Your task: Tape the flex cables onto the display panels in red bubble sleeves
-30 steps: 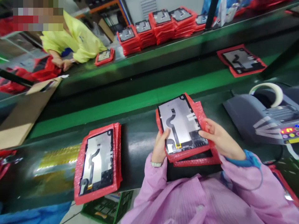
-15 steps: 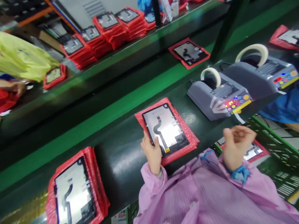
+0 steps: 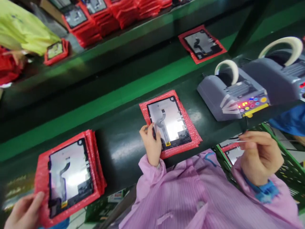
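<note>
No word or brand can be read for certain. Toward three o'clock, the nearer tape dispenser [image 3: 234, 93] shows lit digits on its display [image 3: 243, 104] (too blurred to call); further out, the second dispenser's display [image 3: 302, 85] is cut off. Toward five o'clock, the panel's [image 3: 175, 117] yellow-edged patch [image 3: 168, 144] bears illegible dark marks.

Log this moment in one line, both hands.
left hand: touching panel | right hand: pinching pale strip near dispenser | co-worker's hand: at stack edge
</note>
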The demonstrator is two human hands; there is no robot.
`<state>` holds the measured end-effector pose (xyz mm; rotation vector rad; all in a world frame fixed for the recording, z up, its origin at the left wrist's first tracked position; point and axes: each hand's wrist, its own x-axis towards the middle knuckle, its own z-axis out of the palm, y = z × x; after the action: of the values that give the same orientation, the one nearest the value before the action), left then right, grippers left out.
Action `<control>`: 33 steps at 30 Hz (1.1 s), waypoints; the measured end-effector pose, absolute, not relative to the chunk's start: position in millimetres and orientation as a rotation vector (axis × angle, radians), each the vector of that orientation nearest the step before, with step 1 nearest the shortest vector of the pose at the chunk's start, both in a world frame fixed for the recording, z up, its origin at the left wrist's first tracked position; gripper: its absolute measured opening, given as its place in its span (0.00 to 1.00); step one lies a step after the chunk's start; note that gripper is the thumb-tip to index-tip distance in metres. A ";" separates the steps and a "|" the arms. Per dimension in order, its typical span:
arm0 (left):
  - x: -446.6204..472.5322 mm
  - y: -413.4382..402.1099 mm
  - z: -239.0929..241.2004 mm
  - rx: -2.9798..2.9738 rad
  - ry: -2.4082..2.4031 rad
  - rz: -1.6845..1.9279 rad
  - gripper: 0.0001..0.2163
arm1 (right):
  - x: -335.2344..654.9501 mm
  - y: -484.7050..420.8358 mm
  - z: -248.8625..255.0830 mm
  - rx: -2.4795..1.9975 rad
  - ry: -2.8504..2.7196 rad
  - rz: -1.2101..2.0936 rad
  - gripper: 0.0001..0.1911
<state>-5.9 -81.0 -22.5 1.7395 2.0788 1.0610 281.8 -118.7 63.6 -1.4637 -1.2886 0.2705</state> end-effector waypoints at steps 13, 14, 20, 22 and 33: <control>16.7 -103.3 -15.7 1.949 2.203 0.936 0.10 | 112.8 104.1 47.7 -0.647 -2.948 1.288 0.09; 17.0 -104.1 -16.6 1.941 2.199 0.936 0.11 | 110.2 104.4 44.5 -0.598 -2.965 1.328 0.10; 16.4 -105.5 -20.6 1.852 2.161 0.995 0.11 | 101.9 98.7 38.7 -0.613 -2.926 1.447 0.10; 16.4 -105.6 -20.7 1.866 2.169 0.990 0.11 | 100.1 99.5 37.4 -0.611 -2.936 1.413 0.11; 17.6 -105.2 -18.9 1.939 2.229 0.953 0.10 | 101.1 99.5 39.2 -0.552 -3.154 1.089 0.10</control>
<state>17.6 -105.2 -18.9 1.9390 2.2295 0.9526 101.1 99.5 39.2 -0.5518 -3.1540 1.0886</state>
